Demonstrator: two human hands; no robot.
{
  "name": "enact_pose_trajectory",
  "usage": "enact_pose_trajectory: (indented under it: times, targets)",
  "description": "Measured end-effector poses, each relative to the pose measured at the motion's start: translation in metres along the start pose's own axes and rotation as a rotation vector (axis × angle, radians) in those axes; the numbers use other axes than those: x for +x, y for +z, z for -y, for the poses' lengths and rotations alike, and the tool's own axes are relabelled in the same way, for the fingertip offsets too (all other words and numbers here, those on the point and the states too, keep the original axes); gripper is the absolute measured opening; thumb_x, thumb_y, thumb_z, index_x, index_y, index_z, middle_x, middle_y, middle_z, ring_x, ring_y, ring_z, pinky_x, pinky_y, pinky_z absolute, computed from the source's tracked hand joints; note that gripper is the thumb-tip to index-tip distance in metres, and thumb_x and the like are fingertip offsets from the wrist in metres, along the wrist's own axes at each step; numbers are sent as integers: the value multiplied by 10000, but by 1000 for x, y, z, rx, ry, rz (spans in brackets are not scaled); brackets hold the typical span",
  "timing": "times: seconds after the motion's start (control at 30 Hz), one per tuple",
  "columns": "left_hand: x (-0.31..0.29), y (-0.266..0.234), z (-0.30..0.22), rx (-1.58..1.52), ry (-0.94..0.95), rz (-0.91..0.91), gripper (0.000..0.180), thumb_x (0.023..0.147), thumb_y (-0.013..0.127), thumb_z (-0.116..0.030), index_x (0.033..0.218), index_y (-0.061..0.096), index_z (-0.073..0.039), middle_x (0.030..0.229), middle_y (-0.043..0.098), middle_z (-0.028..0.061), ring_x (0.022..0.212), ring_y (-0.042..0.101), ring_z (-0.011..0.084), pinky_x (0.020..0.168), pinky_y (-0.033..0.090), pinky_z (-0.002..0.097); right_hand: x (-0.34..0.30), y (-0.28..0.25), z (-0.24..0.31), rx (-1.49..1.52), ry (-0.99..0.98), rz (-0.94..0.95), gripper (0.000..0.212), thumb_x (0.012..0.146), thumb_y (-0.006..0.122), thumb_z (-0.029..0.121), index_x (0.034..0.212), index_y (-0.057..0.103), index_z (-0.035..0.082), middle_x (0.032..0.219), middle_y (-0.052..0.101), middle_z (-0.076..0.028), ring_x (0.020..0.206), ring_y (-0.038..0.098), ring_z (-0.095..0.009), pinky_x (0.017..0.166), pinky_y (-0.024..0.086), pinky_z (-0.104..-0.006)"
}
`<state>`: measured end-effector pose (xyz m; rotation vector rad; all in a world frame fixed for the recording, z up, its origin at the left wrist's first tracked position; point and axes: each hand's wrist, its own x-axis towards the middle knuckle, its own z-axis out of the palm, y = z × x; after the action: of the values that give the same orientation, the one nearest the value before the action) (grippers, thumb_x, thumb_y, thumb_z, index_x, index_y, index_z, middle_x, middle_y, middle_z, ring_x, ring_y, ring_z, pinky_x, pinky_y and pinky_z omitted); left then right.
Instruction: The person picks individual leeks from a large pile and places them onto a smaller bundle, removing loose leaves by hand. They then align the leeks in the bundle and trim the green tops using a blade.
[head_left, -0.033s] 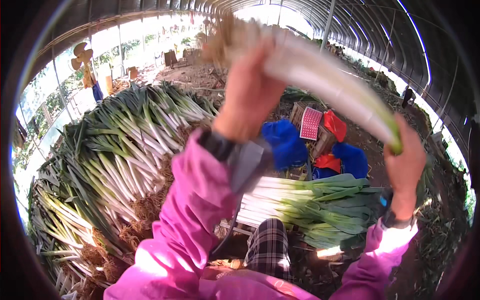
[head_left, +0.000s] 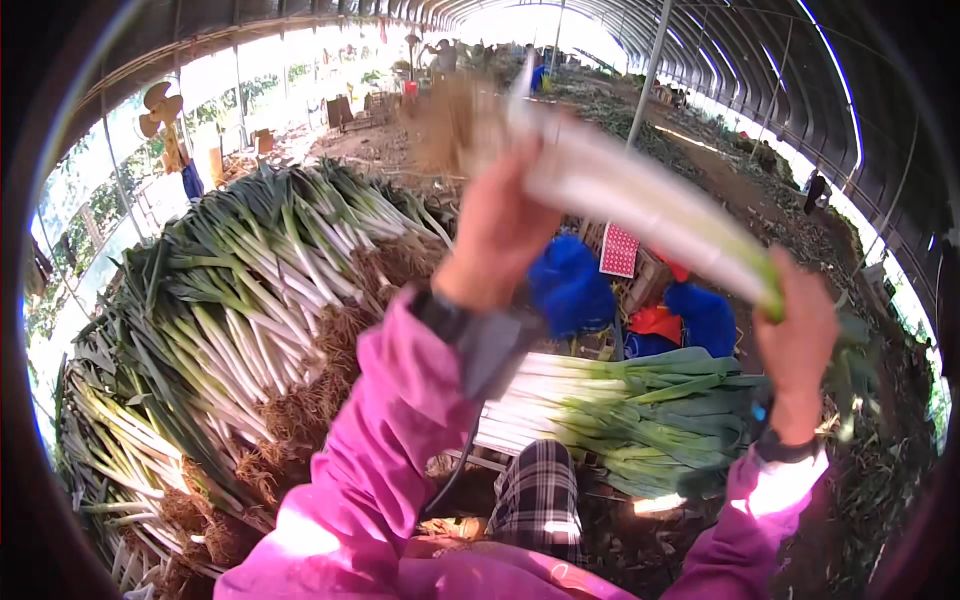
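Observation:
Raised in front of me is a thick white leek (head_left: 640,195), smeared by motion and slanting down to the right. My left hand (head_left: 503,222) is closed round it near the brown, blurred root end. Near the green part, my right hand (head_left: 797,325) grips it with the fingers wrapped round; some dark leaves hang beyond that hand. Below lies a stack of clean leeks (head_left: 640,410), white ends left and green leaves right. To the left, a big heap of leeks (head_left: 265,310) has its muddy roots turned toward me.
Behind the stack stand blue cloth or net bundles (head_left: 570,285), red bags (head_left: 655,323) and a pink-red patterned sheet (head_left: 619,250). A metal post (head_left: 650,75) rises farther back. At the far left is a fan (head_left: 160,110). Leaf scraps (head_left: 850,490) litter the ground at right.
Both hands and the held leek have shifted slightly down, the right hand also a little to the left. The grip of both hands stays the same.

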<state>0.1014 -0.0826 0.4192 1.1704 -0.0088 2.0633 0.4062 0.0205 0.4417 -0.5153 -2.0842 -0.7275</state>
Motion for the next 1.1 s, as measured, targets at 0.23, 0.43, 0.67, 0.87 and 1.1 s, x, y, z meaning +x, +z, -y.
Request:
enact_pose_trajectory:
  times: [0.23,0.43,0.67,0.87,1.1]
  targets:
    - [-264,-316,136,-66,-393,-929,339,920,579,-201,1243,543,-106,1187,591,83,1122,556,246,1030,413,429,-178,253,78,223,-13,873,326,719,703,164,1027,605,132,826,633,-106,843,630,-323,706,462,-464]
    - [-291,-305,122,33,-760,-1154,449,947,615,-301,1236,522,30,1213,555,232,1179,533,302,919,501,409,-198,310,106,369,-88,1122,354,726,762,284,1018,635,131,875,647,-134,898,631,-347,727,484,-486]
    - [-259,-289,111,1767,-546,-456,426,861,647,-302,1211,596,-64,1199,610,183,1145,561,352,951,440,483,-213,327,116,248,-144,1083,326,722,758,289,995,650,148,940,605,-127,936,596,-331,766,463,-445]
    - [-289,-326,146,2049,-848,58,604,918,448,-609,1376,502,-218,1404,443,196,1349,350,409,1074,251,628,-193,287,96,164,-199,1111,742,670,760,536,1298,572,187,1437,390,-197,1345,322,-387,1074,244,-624]
    - [-297,-308,132,1989,-949,16,674,925,421,-623,1447,412,-196,1509,317,224,1416,219,456,1147,152,566,-226,258,67,52,94,1178,963,612,742,651,1377,486,125,1456,390,-186,1352,322,-391,1076,211,-666]
